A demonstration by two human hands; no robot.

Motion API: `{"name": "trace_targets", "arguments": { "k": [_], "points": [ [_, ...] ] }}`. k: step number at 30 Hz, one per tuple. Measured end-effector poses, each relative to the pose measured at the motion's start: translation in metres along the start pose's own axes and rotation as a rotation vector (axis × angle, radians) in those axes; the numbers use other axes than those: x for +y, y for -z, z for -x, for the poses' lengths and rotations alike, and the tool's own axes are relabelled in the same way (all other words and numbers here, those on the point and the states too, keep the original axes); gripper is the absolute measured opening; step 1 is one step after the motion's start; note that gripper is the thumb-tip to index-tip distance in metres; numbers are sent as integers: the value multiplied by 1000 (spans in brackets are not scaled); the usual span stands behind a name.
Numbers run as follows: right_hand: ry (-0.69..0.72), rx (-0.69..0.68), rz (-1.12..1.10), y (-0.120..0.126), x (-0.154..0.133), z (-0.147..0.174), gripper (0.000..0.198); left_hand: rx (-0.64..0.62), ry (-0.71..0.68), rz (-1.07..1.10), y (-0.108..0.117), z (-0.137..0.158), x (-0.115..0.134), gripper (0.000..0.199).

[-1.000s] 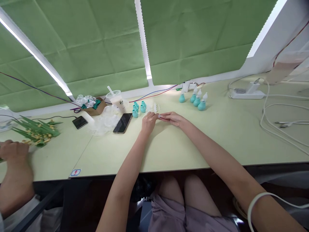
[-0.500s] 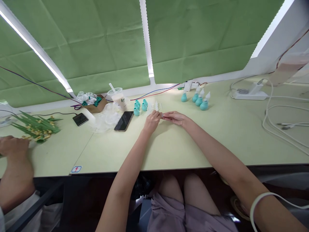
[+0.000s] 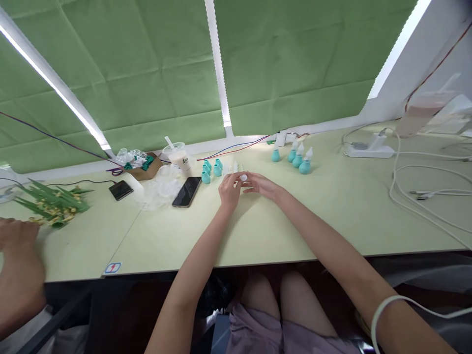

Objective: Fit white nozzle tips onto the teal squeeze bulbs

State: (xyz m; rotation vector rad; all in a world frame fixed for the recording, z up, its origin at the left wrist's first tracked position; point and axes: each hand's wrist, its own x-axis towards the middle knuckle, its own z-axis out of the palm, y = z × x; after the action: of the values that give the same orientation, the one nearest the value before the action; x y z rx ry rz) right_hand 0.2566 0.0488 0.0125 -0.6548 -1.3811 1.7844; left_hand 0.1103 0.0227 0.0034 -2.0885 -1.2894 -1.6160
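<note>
My left hand (image 3: 229, 191) and my right hand (image 3: 262, 185) meet above the table, fingertips closed around a small white round piece (image 3: 244, 177). Its exact kind is too small to make out. Just behind my left hand lie several small clear-white tips (image 3: 236, 167), partly hidden by the fingers. Several teal rubber bulbs (image 3: 206, 177) with open necks stand to the left of my hands. Farther right, more teal bulbs (image 3: 304, 166) stand upright, with clear pointed tips (image 3: 309, 153) fitted on them.
A phone (image 3: 187, 191), crumpled plastic bags (image 3: 164, 186), a drink cup (image 3: 180, 160) and a cardboard box (image 3: 145, 170) are on the left. Another person's hand (image 3: 16, 233) rests near green artificial plants (image 3: 55, 204). At right are a power strip (image 3: 369, 151) and white cables (image 3: 396, 182).
My fingers have shifted around the small white piece, turning its round face into view. My right hand's fingers have spread a little. The whole view has moved slightly.
</note>
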Motion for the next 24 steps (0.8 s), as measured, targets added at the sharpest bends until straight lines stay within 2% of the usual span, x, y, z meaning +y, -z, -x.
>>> {"name": "trace_targets", "arguments": {
  "k": [3, 6, 8, 9, 11, 13, 15, 17, 19, 24],
  "points": [
    [-27, -7, -5, -1, 3, -1, 24, 9, -54, -16, 1, 0, 3, 18],
    [16, 37, -33, 2, 3, -4, 25, 7, -69, -82, 3, -2, 3, 15],
    [45, 155, 11, 7, 0, -5, 27, -30, -56, -140, 5, -4, 1, 18],
    [60, 259, 70, 11, -3, -5, 27, -53, -39, -173, 6, -5, -1, 24],
    [83, 511, 308, 21, -9, -4, 27, -87, 41, -247, 8, -7, -8, 35],
    [83, 735, 708, 34, -12, 0, 25, -93, 165, -315, 11, -9, -18, 35],
    [70, 864, 1128, 46, -12, 5, 24, -86, 293, -366, 13, -9, -29, 32],
    [52, 896, 1406, 56, -7, 8, 25, -82, 399, -399, 15, -9, -39, 29],
    [21, 872, 1528, 63, 0, 8, 25, -96, 469, -414, 16, -8, -46, 28],
    [-91, 870, 1502, 70, 5, 7, 21, -164, 468, -438, 15, -7, -51, 27]
  ]
}}
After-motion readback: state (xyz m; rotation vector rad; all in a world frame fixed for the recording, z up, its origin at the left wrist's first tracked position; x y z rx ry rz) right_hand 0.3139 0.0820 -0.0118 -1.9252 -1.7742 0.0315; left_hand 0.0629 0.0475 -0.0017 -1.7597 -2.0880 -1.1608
